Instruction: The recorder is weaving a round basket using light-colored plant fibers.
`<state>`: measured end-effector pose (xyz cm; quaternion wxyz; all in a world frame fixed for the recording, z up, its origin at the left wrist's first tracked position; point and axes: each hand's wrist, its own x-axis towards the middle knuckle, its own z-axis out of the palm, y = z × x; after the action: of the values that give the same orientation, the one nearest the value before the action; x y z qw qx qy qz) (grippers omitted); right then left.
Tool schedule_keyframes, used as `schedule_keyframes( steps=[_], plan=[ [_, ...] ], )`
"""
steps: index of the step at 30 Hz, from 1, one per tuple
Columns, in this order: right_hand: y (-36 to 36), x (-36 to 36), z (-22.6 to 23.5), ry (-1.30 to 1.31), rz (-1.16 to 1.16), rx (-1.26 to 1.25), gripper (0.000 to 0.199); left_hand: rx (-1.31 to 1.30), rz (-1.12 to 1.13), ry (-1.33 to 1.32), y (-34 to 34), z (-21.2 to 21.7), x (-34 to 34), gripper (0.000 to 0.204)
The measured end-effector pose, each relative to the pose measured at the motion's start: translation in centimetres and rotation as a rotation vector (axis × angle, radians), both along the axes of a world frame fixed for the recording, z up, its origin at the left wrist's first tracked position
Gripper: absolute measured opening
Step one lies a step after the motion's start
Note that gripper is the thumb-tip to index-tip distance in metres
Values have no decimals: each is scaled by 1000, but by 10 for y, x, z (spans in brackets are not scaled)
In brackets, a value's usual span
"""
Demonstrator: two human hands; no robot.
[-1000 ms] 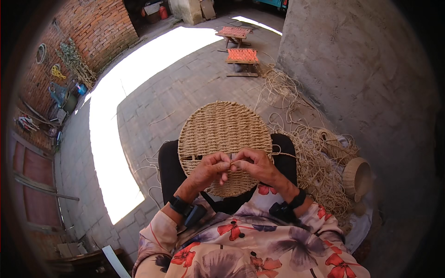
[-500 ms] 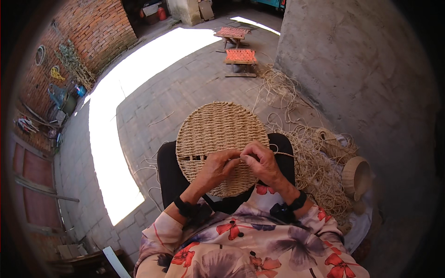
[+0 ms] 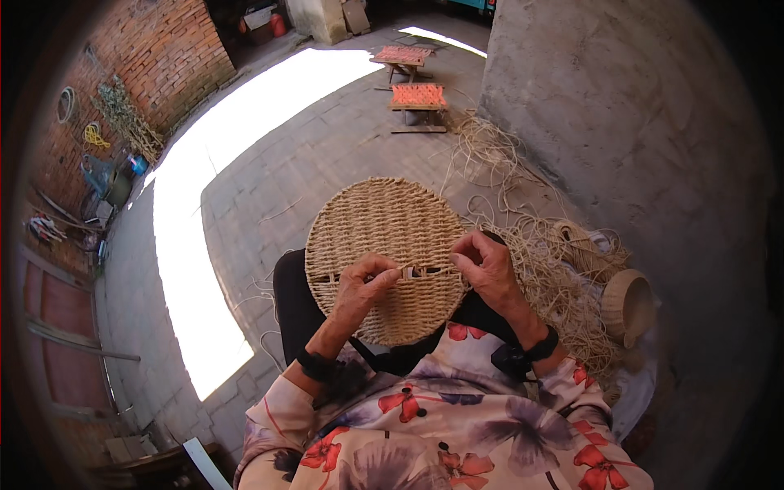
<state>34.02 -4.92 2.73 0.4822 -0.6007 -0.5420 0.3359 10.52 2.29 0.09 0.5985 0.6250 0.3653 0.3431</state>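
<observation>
Both hands pinching cord on the round woven straw mat (image 3: 384, 237): left hand (image 3: 359, 286) at its lower middle, right hand (image 3: 488, 265) at its right edge.

The left hand (image 3: 359, 286) and right hand (image 3: 487, 265), pinched together at frame centre 1 second ago, now sit apart across the round woven mat (image 3: 384, 245), exposing its slot.

Harsh daylight; overexposed sun patch (image 3: 245, 188) on paved floor (image 3: 327, 155), left of woven mat (image 3: 384, 220). Mat in soft shade, sharp. Fisheye bending, dark vignette at rim.
</observation>
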Motion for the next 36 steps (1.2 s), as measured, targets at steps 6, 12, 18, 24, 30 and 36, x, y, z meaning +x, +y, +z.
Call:
schedule_keyframes(
  steps=[6,12,18,24,30,36],
  plan=[
    [-5,-13,-16,-787,127,336,13,45,-20,57,-3,-1,-3,12],
    [-2,-19,-14,-992,190,250,9,2,3,110,-5,-1,-1,15],
    [-5,-9,-16,-778,246,273,13,106,45,230,-9,1,2,13],
    [-18,-4,-3,-317,187,-34,18,403,88,355,-10,3,12,11],
    [-26,10,-20,-412,54,92,13,727,22,514,-6,-3,23,8],
    [-39,49,-42,-9,-75,59,9,509,65,281,-6,10,21,6]
  ],
)
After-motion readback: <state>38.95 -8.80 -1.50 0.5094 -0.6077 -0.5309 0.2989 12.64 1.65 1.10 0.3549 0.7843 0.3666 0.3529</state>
